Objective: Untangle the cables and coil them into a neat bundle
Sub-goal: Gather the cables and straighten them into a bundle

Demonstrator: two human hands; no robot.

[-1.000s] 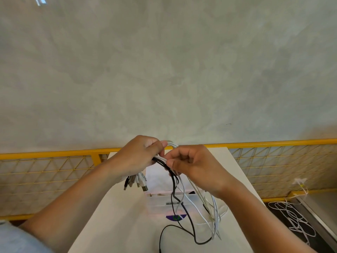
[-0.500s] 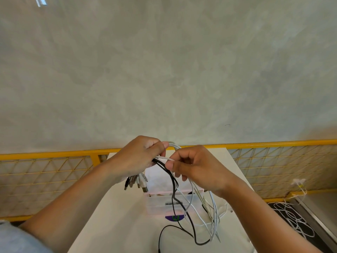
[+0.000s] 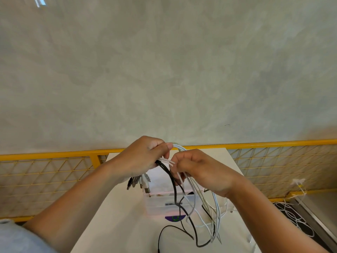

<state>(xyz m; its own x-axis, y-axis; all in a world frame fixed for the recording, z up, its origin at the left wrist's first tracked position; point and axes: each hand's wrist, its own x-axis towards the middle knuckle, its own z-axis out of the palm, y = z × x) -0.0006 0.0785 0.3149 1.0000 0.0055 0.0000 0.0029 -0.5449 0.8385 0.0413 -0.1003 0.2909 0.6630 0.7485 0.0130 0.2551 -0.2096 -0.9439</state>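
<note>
Thin white and black cables (image 3: pixel 184 189), bunched together, being held in the air above a white rectangular table (image 3: pixel 116 212), between the two hands. Left hand (image 3: pixel 140 157) closing in a fist around the bunch, with a cluster of metal-tipped plug ends (image 3: pixel 139 182) sticking out below the palm. White strands arching out over the top of the fist beside the thumb. Right hand (image 3: pixel 202 170) pinching a few white strands near the left hand, fingers curling around them. Loose lengths hanging from both hands, looping down to the tabletop; one black strand curving near the table's front edge. Clear plastic box (image 3: pixel 160 203) sitting on the table directly beneath the hands, some strands trailing in front of it. Yellow wire-mesh fence (image 3: pixel 45 172) running behind the table, against a grey plaster wall (image 3: pixel 164 70). More white cable (image 3: pixel 293 218) lying tangled on the floor, lower right.
</note>
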